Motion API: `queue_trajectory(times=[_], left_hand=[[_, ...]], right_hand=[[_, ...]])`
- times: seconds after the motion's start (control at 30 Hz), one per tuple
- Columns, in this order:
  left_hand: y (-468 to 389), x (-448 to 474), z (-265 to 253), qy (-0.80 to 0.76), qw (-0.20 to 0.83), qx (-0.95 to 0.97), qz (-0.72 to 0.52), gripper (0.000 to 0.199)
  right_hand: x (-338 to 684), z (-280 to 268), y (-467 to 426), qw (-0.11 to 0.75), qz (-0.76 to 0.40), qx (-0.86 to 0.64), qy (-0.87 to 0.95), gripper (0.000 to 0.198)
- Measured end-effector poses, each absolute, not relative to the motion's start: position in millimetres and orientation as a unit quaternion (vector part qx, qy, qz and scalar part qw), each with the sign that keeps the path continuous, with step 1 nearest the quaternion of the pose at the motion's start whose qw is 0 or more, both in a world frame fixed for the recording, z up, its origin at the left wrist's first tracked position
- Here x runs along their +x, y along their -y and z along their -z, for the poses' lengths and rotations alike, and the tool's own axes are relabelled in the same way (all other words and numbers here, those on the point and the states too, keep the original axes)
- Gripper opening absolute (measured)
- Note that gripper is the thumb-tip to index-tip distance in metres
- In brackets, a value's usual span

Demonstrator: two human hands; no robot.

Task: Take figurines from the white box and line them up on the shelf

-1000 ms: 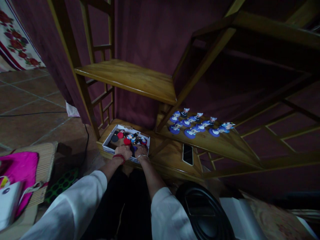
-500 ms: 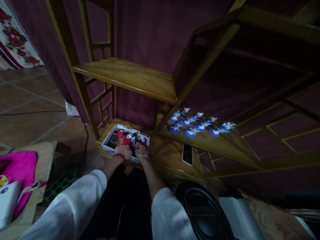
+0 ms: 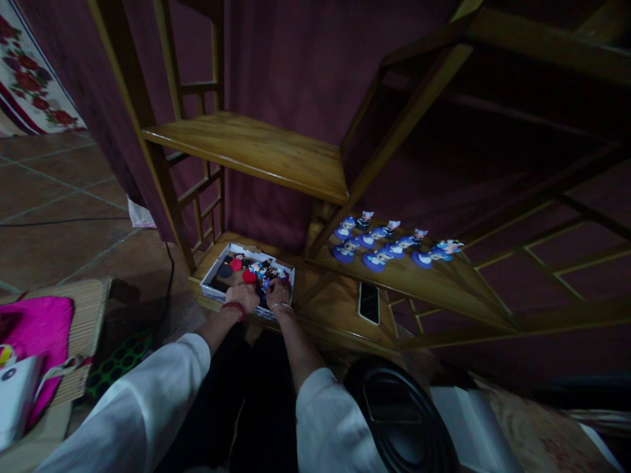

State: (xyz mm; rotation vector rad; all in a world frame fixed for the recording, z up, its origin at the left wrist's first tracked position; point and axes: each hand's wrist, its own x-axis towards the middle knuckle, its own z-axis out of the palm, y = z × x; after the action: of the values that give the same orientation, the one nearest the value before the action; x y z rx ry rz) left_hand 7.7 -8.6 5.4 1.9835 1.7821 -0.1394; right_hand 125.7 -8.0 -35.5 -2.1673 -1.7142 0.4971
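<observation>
Both my hands reach into a shallow white cardboard box [image 3: 213, 289] on the low shelf, which holds several small figurines. My left hand [image 3: 244, 297], a red bead bracelet at its wrist, is closed over the box's near side; its fingertips are hidden. Just right of it, my right hand [image 3: 279, 294] has its fingers curled around a small purple-blue figurine [image 3: 267, 285]. Close beyond my hands lie a figurine's red round base [image 3: 249, 277] and other figurines in dark, white and blue. A dark round base [image 3: 225, 270] rests in the box's left part.
Several purple-based figurines [image 3: 378, 258] stand on the raised shelf at right. A phone [image 3: 369, 303] lies on the low shelf. An upper wooden shelf [image 3: 256, 148] overhangs the box. A black round stool [image 3: 401, 414] is at my right, a bamboo-topped seat [image 3: 89, 328] at left.
My right hand has shifted slightly, and more of the purple-blue figurine shows between my hands. My left hand stays in nearly the same place.
</observation>
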Motion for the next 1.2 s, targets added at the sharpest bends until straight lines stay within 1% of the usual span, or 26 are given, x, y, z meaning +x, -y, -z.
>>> queue_trajectory(times=[0.1,0.23,0.3,0.4,0.5,0.63,0.83,0.97,1.07,1.2], left_hand=[[8.5,7.9,-4.4,-0.653,0.232,0.719,0.054,0.031],[7.7,7.6,0.2,-0.648,0.232,0.724,0.047,0.031],[7.1,7.4,2.2,-0.647,0.236,0.723,0.047,0.031],[6.4,7.3,3.0,-0.649,0.24,0.72,0.05,0.031],[6.3,7.7,1.3,-0.65,0.245,0.718,0.051,0.03],[6.7,7.9,-0.2,-0.652,0.249,0.714,0.049,0.03],[6.3,7.5,-0.1,-0.649,0.249,0.718,0.045,0.03],[6.7,7.3,-2.0,-0.646,0.247,0.721,0.047,0.03],[7.5,6.8,-2.5,-0.642,0.243,0.725,0.048,0.03],[7.8,6.9,-2.3,-0.644,0.236,0.726,0.049,0.031]], right_hand=[[125.3,33.9,8.9,0.166,-0.174,-0.757,0.607,0.018],[125.3,34.7,10.1,0.162,-0.205,-0.737,0.624,0.036],[125.2,35.5,10.3,0.151,-0.213,-0.724,0.639,0.04],[125.1,35.9,9.9,0.14,-0.218,-0.725,0.639,0.04],[125.4,35.0,9.3,0.142,-0.221,-0.742,0.617,0.036],[125.9,33.0,9.4,0.172,-0.224,-0.748,0.6,0.033],[128.3,26.5,13.0,0.232,-0.214,-0.731,0.605,0.049],[129.3,23.9,14.9,0.217,-0.229,-0.707,0.633,0.043],[128.3,26.4,14.6,0.19,-0.244,-0.704,0.64,0.035],[126.1,30.3,12.4,0.182,-0.263,-0.694,0.645,0.023]])
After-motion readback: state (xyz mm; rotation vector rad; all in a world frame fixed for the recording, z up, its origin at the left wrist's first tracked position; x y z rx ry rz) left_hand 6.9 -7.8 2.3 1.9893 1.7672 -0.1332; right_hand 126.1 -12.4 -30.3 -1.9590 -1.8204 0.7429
